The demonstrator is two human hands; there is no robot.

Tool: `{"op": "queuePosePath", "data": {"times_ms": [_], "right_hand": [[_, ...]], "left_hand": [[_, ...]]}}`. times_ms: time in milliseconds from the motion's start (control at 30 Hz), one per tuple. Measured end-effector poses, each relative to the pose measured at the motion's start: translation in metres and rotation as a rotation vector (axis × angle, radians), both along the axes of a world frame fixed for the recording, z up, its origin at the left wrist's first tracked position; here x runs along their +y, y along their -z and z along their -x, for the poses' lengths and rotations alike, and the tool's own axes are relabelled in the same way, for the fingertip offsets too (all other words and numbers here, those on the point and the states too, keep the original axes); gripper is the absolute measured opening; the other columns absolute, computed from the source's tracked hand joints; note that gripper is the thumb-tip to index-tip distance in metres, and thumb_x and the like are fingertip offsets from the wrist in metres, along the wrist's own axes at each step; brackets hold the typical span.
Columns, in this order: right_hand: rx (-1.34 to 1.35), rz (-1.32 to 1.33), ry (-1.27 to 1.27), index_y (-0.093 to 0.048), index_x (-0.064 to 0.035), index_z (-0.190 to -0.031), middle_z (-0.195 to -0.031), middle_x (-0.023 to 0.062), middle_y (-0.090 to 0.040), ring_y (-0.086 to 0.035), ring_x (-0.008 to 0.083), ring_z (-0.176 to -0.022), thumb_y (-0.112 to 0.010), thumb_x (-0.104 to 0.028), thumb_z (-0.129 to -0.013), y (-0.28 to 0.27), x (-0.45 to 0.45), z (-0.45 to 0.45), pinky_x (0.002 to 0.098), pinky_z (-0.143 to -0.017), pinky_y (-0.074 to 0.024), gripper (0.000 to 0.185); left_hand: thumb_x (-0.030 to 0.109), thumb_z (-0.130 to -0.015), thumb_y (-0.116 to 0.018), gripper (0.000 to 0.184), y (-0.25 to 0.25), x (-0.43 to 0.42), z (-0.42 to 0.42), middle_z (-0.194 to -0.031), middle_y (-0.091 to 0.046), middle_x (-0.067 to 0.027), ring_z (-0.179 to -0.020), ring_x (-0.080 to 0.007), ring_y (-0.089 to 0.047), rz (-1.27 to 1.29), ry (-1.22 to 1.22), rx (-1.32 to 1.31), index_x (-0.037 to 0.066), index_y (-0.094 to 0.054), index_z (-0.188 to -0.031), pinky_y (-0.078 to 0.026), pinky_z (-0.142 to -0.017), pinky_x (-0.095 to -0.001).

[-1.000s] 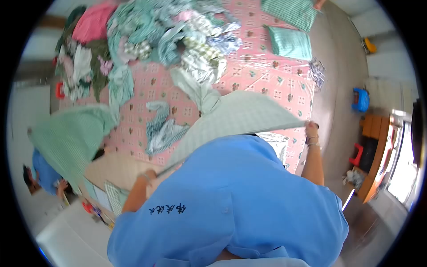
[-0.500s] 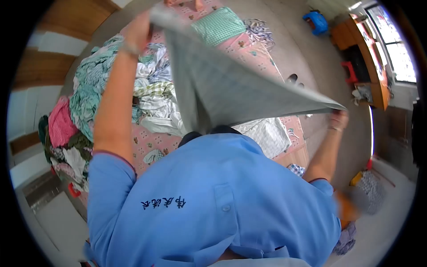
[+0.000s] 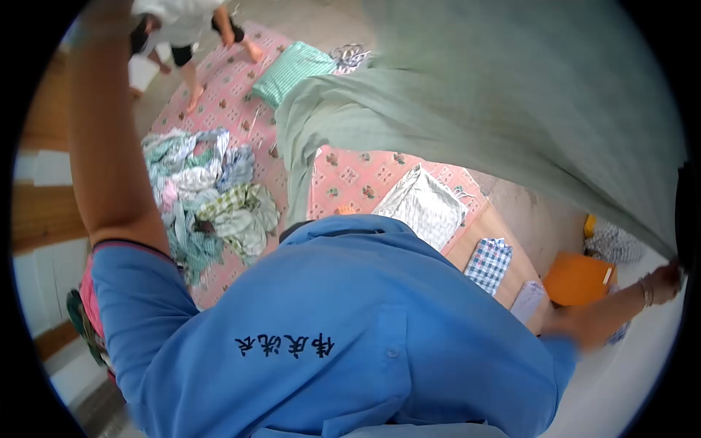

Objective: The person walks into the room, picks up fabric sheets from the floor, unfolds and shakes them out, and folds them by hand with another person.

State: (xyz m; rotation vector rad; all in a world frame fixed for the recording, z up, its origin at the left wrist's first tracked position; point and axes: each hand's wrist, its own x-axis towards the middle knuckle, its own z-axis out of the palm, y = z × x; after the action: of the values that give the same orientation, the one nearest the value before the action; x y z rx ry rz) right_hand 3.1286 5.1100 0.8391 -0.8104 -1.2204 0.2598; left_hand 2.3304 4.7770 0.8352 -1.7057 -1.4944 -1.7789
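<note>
A large pale green cloth [image 3: 467,117] spreads in the air from the middle to the upper right, partly blurred. My right hand [image 3: 666,283], far out at the right edge, is closed on its lower corner. My left arm reaches straight up along the left side; its hand lies beyond the top of the view, so its hold cannot be seen. Below the cloth, a folded whitish cloth [image 3: 427,208] rests on the pink patterned sheet [image 3: 350,174], with a folded blue checked cloth [image 3: 488,265] beside it.
A heap of crumpled cloths [image 3: 212,190] lies on the left. Behind it stands another person [image 3: 182,25], barefoot on the pink sheet. A green checked bundle [image 3: 293,71] sits at the far end. An orange box [image 3: 579,279] is at the right, near my right forearm.
The green cloth has swung upward and to the right and spread wide. My left arm has risen out at the top, my right hand has moved outward, and the view has turned.
</note>
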Motion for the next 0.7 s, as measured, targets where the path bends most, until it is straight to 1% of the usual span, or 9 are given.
{"op": "queuePosePath", "data": {"times_ms": [133,167,233,333,400,433,500,600,700], "right_hand": [[0.22,-0.02,-0.398,-0.057,-0.0043,-0.089,-0.09,0.0133,-0.059,-0.056,0.0238,-0.083,-0.048,-0.01,-0.078,0.027,-0.067,0.062,0.0336,-0.078,-0.0424,0.015],[0.243,-0.02,-0.465,-0.057,-0.0041,-0.089,-0.091,0.0141,-0.058,-0.055,0.0246,-0.084,-0.046,-0.009,-0.079,0.034,-0.082,0.086,0.0345,-0.08,-0.042,0.015],[0.272,-0.013,-0.582,-0.056,-0.0038,-0.09,-0.092,0.0157,-0.058,-0.055,0.0262,-0.085,-0.044,-0.005,-0.081,0.05,-0.114,0.145,0.0364,-0.083,-0.0414,0.015],[0.329,0.0,-0.74,-0.052,-0.0046,-0.086,-0.084,0.0093,-0.057,-0.053,0.0183,-0.076,-0.048,-0.007,-0.081,0.076,-0.159,0.253,0.0308,-0.069,-0.0447,0.007],[0.229,0.104,-0.866,-0.052,-0.0077,-0.083,-0.079,0.0041,-0.055,-0.051,0.0131,-0.069,-0.048,-0.008,-0.081,0.093,-0.171,0.312,0.0266,-0.06,-0.0429,0.004],[0.231,0.149,-0.91,-0.052,-0.0092,-0.085,-0.077,0.0015,-0.053,-0.049,0.0107,-0.066,-0.049,-0.009,-0.081,0.102,-0.201,0.36,0.0253,-0.057,-0.0418,0.004],[0.241,0.275,-1.238,-0.052,-0.0102,-0.089,-0.075,-0.0013,-0.051,-0.047,0.0082,-0.063,-0.05,-0.01,-0.081,0.122,-0.256,0.448,0.0235,-0.054,-0.04,0.008],[-0.063,0.401,-1.559,-0.052,-0.0049,-0.095,-0.078,-0.0005,-0.052,-0.048,0.0084,-0.07,-0.049,0.0,-0.073,0.165,-0.352,0.556,0.0209,-0.06,-0.0394,0.023],[-0.386,0.377,-2.075,-0.052,-0.0022,-0.095,-0.075,-0.0005,-0.051,-0.047,0.0059,-0.07,-0.046,-0.001,-0.079,0.202,-0.486,0.625,0.0205,-0.063,-0.0394,0.018]], "left_hand": [[0.009,-0.077,-0.051,0.029,-0.021,-0.124,-0.021,-0.093,-0.05,-0.0202,-0.077,-0.0286,-0.053,0.362,-0.82,0.635,-0.01,-0.048,-0.099,-0.047,-0.065,-0.0365],[0.012,-0.078,-0.051,0.026,-0.019,-0.155,-0.023,-0.089,-0.051,-0.0181,-0.075,-0.0249,-0.053,0.259,-0.832,0.659,-0.009,-0.05,-0.095,-0.046,-0.065,-0.035],[0.012,-0.079,-0.05,0.026,-0.01,-0.261,0.003,-0.092,-0.052,-0.0172,-0.08,-0.0235,-0.053,0.122,-0.874,0.378,-0.007,-0.051,-0.098,-0.045,-0.069,-0.0331],[0.012,-0.08,-0.047,0.027,0.008,-0.46,0.044,-0.096,-0.053,-0.0159,-0.087,-0.0213,-0.053,-0.196,-0.758,-0.276,-0.004,-0.052,-0.101,-0.044,-0.074,-0.0302],[0.013,-0.081,-0.044,0.031,0.031,-0.51,-0.014,-0.101,-0.052,-0.0159,-0.094,-0.0227,-0.051,-0.195,-0.773,-0.345,-0.002,-0.05,-0.107,-0.04,-0.082,-0.03],[0.014,-0.081,-0.042,0.032,0.047,-0.528,-0.039,-0.103,-0.051,-0.0162,-0.095,-0.0238,-0.05,-0.134,-0.975,-0.31,0.0,-0.05,-0.109,-0.04,-0.082,-0.0308],[0.019,-0.082,-0.047,0.03,0.079,-0.647,-0.036,-0.103,-0.054,-0.0109,-0.091,-0.016,-0.051,0.483,-1.798,-0.206,0.005,-0.052,-0.108,-0.039,-0.079,-0.0281],[0.017,-0.08,-0.049,0.032,0.139,-0.699,-0.062,-0.106,-0.053,-0.011,-0.093,-0.0178,-0.049,0.773,-1.613,-0.177,0.0,-0.05,-0.108,-0.037,-0.083,-0.029],[0.01,-0.076,-0.051,0.038,0.158,-0.538,-0.111,-0.112,-0.048,-0.011,-0.099,-0.0195,-0.047,0.737,-0.938,-0.168,-0.002,-0.044,-0.111,-0.034,-0.086,-0.0281]]}}
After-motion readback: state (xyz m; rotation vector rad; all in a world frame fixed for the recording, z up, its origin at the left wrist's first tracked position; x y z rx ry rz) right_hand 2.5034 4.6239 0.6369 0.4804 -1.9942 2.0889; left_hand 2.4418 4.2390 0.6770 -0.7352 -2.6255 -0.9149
